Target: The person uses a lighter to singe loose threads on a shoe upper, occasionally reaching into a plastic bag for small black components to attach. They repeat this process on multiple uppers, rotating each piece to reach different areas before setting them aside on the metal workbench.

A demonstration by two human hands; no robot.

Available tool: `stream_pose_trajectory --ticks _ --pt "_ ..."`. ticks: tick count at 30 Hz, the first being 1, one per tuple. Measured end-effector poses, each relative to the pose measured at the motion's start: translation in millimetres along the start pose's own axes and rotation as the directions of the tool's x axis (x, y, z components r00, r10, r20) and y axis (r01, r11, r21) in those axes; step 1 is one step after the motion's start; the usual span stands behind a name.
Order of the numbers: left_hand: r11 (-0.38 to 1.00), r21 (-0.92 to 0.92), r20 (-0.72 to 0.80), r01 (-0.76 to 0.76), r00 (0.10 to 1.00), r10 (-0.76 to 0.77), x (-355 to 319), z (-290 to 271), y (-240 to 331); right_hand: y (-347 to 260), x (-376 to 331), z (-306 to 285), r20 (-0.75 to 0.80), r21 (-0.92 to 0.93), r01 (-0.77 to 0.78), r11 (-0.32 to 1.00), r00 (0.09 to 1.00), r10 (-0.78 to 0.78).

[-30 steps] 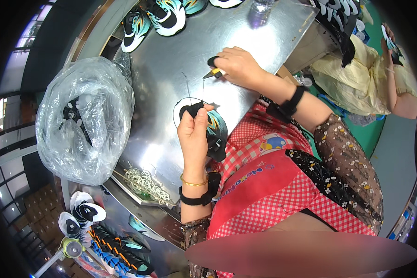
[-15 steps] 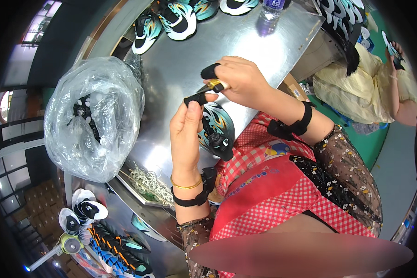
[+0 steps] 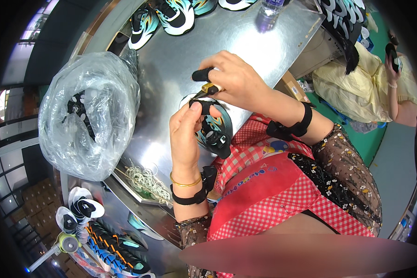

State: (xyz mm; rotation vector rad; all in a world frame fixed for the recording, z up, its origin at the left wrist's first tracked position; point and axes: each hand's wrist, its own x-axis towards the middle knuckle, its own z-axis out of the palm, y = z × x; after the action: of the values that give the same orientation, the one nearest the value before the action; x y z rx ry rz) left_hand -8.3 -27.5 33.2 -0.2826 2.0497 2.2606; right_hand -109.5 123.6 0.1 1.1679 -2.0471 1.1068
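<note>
My right hand [image 3: 238,81] is closed around a small pointed tool [image 3: 210,88] with a yellow-and-black handle, its dark tip angled down toward my left fingers. My left hand [image 3: 184,127] is closed in a pinch just over a teal, black and orange sports shoe [image 3: 219,123]; what the fingertips hold is hidden. Black covers wrap one finger of each hand. The shoe's white toe shows beside the pinch, and its black heel end lies close to the red checked apron [image 3: 250,185].
Several similar shoes [image 3: 176,16] line the far edge of the metal table [image 3: 171,69]. A clear plastic bag [image 3: 90,153] with black pieces stands at left, a bottle [image 3: 269,9] at the back. Loose pale cords [image 3: 146,183] lie nearer. Another person's hand [image 3: 393,65] holds a shoe at right.
My right hand and the tool have shifted slightly left and down, closer to my left fingers. The shoe's white toe now shows by the pinch. The view has turned slightly.
</note>
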Motion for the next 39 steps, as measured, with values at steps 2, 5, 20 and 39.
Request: stream_pose_trajectory --ticks 2,5,20,39 --pt "0.999 -0.036 0.086 -0.019 0.996 0.022 -1 -6 1 0 -2 -11 0.107 -0.06 -0.09 0.994 0.99 0.096" --pt "0.967 -0.249 0.037 0.062 0.998 -0.054 -4 2 5 -8 -9 -21 0.306 0.187 -0.353 0.917 0.908 0.287" --pt "0.824 -0.5 0.475 0.266 0.88 0.005 6 -17 -30 -17 -22 -7 0.522 0.496 -0.608 0.62 0.779 0.346" --pt "0.935 -0.253 0.399 0.25 0.907 -0.134 1 -11 -14 -16 -26 -6 0.395 0.441 -0.422 0.792 0.884 0.25"
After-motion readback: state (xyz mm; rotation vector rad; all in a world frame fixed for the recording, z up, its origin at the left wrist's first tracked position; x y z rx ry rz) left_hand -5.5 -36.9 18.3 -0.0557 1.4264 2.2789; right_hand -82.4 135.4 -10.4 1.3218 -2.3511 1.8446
